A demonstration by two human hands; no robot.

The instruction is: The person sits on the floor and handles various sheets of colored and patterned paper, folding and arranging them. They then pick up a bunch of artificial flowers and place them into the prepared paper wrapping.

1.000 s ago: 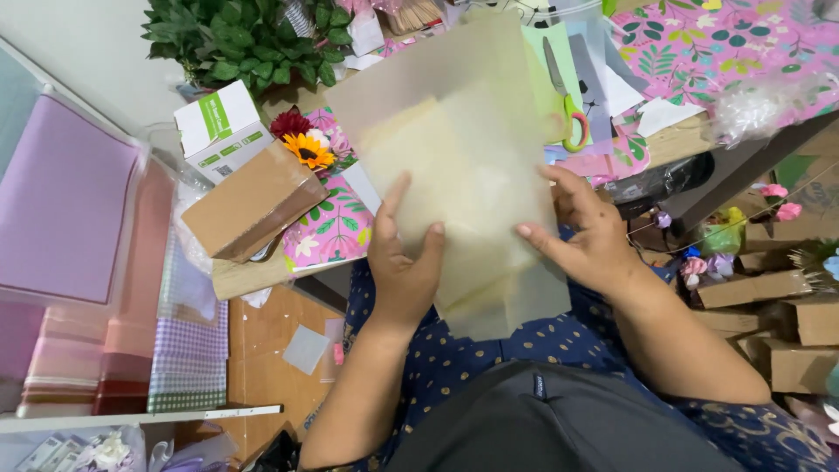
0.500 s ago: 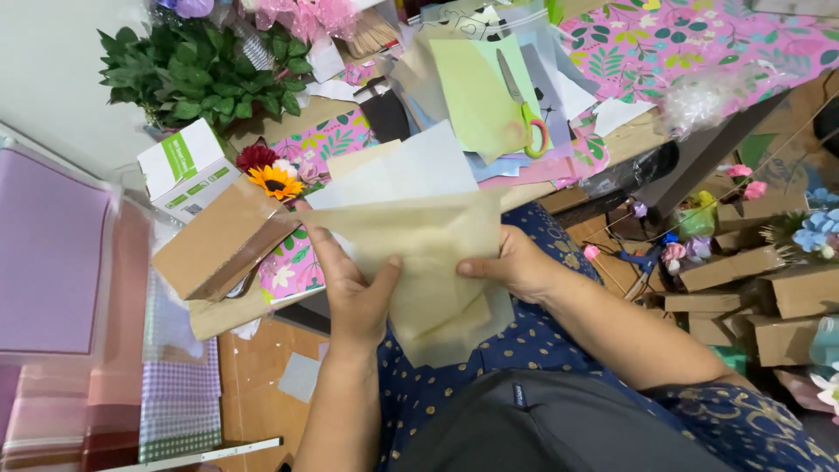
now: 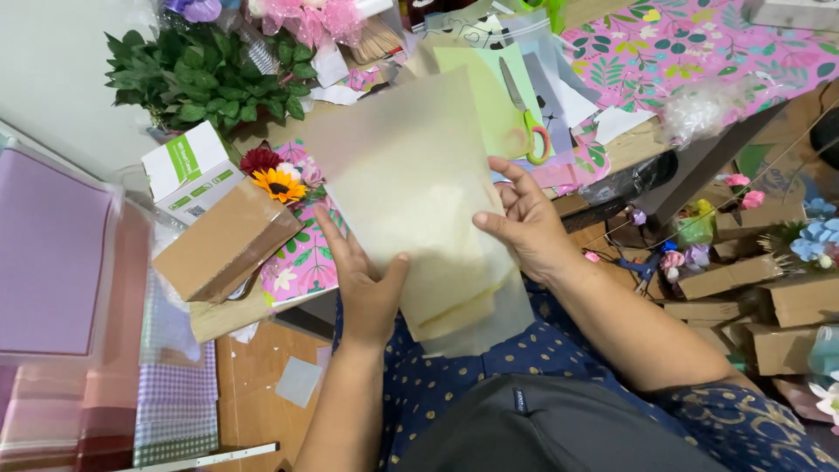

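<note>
Holding a stack of pale, translucent paper sheets (image 3: 411, 201) at the centre of the frame, the left hand (image 3: 367, 284) pinches the lower edge, fingers clamped on it, while the right hand (image 3: 524, 227) grips the right edge. Scissors (image 3: 529, 122) lie on the tabletop (image 3: 699, 44) above; a cardboard box (image 3: 227, 240) sits at left.

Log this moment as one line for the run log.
left hand: holds translucent sheets | right hand: holds same sheets | scissors: on table
</note>
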